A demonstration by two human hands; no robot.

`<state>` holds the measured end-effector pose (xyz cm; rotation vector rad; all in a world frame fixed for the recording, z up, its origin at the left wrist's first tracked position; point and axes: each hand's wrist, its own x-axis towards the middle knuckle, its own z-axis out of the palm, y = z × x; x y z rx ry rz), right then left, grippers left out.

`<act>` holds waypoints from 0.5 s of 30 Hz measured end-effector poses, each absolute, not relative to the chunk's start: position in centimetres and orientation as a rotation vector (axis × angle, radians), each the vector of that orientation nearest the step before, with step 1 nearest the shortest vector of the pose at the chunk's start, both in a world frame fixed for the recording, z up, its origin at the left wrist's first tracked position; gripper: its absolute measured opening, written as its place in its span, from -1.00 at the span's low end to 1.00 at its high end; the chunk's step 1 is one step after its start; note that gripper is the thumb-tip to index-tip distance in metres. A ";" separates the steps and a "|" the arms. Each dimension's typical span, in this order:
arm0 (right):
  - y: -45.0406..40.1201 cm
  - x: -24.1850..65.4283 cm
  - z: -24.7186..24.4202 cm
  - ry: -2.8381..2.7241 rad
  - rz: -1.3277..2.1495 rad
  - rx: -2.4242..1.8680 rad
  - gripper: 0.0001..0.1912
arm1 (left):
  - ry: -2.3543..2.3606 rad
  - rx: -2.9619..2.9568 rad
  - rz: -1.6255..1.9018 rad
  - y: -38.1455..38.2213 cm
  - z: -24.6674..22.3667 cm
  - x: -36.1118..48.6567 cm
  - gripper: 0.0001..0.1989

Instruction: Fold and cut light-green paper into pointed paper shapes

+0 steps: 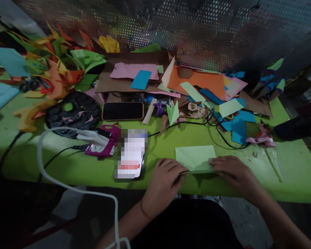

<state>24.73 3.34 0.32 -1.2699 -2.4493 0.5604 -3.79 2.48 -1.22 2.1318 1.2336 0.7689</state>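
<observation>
A pale green sheet of paper [195, 154] lies near the front edge of the green table, its near edge folded and slightly raised. At its near left corner my left hand [168, 176] pinches the paper, fingers curled together. My right hand [235, 172] grips the near right corner with its fingertips. Beyond the sheet stands a folded light green paper piece [173, 112], pleated and pointed. Left of my left hand rests a phone with a lit, blurred screen [132, 155].
A magenta power strip [103, 141] with a white cable [75, 188] sits at left, near a dark phone [122, 111] and a black palette [72, 112]. A yellow glue gun [28, 116] lies far left, a pink one [261, 140] at right. Coloured paper [202, 81] piles up behind.
</observation>
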 end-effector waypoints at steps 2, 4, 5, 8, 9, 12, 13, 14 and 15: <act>3.8 24.3 0.0 -2.336 0.508 -1.368 -0.79 | 1.368 2.109 0.788 2.7 -1.3 -3.2 -0.92; 4.2 23.7 -0.2 -2.236 0.438 -1.496 -0.75 | 1.483 2.126 0.776 3.0 -1.5 -2.8 -0.95; 4.4 23.3 -0.2 -2.200 0.404 -1.548 -0.72 | 1.540 2.138 0.766 3.1 -1.6 -2.6 -0.95; 4.9 22.3 -0.3 -2.186 0.277 -1.586 -0.66 | 1.685 2.163 0.732 3.3 -1.8 -2.2 -0.91; 5.1 22.1 -0.4 -2.207 0.218 -1.573 -0.66 | 1.717 2.164 0.725 3.4 -1.8 -2.1 -0.89; 5.5 21.8 -0.8 -2.299 0.031 -1.534 -0.66 | 1.763 2.157 0.720 3.7 -1.6 -1.8 -0.77; 5.6 21.8 -1.0 -2.328 -0.015 -1.526 -0.66 | 1.772 2.157 0.721 3.8 -1.6 -1.8 -0.70; 5.7 21.8 -1.2 -2.352 -0.047 -1.521 -0.66 | 1.781 2.162 0.718 3.8 -1.5 -1.7 -0.63; 5.8 21.9 -1.4 -2.370 -0.064 -1.521 -0.66 | 1.786 2.175 0.714 3.9 -1.5 -1.7 -0.58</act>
